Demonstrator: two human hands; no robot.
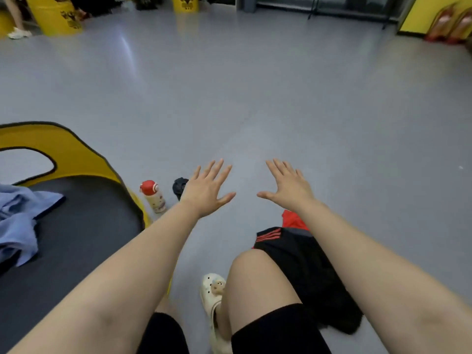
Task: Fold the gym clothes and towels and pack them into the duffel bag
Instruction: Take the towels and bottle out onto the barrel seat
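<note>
Black-and-red shorts (301, 259) lie crumpled at lower right, blue cloth (18, 226) at the left edge. Left hand (207, 192) and right hand (288, 187) hover spread, empty — better to lift the shorts by the waistband and flatten them first.

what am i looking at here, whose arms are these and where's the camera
One picture, from a camera worn on a person's head, looking forward and down. The arms are that person's own. The left hand and right hand are stretched out over the grey floor, fingers spread, holding nothing. On the floor lie black and red shorts by the knee, a bottle with a red cap, and a small dark thing too blurred to name. A blue cloth lies on a dark mat at left.
</note>
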